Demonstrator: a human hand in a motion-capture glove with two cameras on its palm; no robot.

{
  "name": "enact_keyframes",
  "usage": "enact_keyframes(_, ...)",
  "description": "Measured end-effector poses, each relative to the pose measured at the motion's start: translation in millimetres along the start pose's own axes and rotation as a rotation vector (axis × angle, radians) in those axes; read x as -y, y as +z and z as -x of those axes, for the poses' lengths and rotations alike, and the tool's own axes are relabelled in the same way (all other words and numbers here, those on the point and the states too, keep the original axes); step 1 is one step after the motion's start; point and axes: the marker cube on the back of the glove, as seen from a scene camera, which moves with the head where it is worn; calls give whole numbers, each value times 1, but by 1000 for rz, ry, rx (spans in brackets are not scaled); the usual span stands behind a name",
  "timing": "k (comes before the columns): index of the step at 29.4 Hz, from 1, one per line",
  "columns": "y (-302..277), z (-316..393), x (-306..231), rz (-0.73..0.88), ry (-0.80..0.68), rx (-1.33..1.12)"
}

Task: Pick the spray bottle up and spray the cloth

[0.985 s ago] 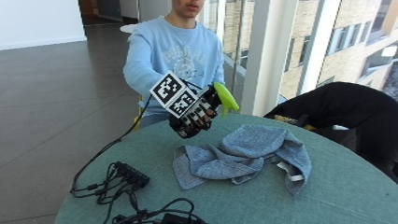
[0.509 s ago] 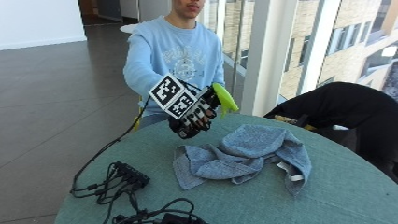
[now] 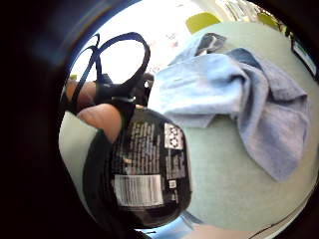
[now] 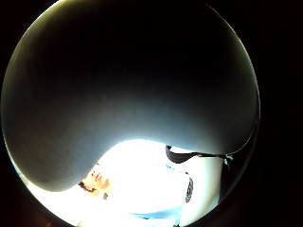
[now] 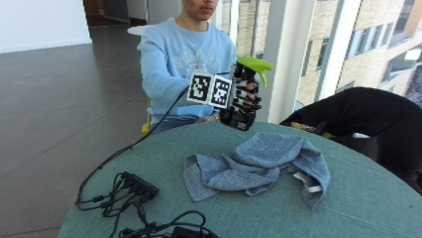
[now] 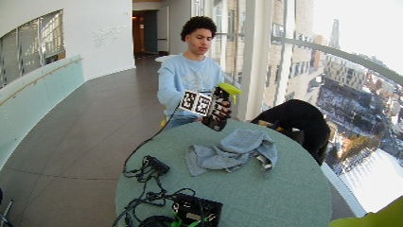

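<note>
**Where the four cameras look**

The outside view looks across the round tabletop [image 5: 369,198] toward the seated person. The wide outside view stands higher and farther back. The little finger side palm view sits close to the spray bottle [image 3: 144,169], sharing the cloth [image 3: 239,94] with both. The thumb side palm view is almost covered.

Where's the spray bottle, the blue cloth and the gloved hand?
spray bottle [image 5: 254,64]: outside view, on its green spray head.
cloth [image 5: 274,148]: outside view, on the raised fold in its middle.
gloved right hand [image 5: 242,101]: outside view, on the fingers wrapped round the bottle.
</note>
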Motion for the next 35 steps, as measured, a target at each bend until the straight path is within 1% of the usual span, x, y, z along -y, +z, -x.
enact_keyframes(5,57,16,23,16,-63,92)
enact_keyframes(10,115,22,45,46,-98,119)
enact_keyframes(18,176,13,62,47,-109,145)
enact_keyframes(22,190,4,66,38,-104,122)
enact_keyframes(35,193,-7,71,26,-104,103)
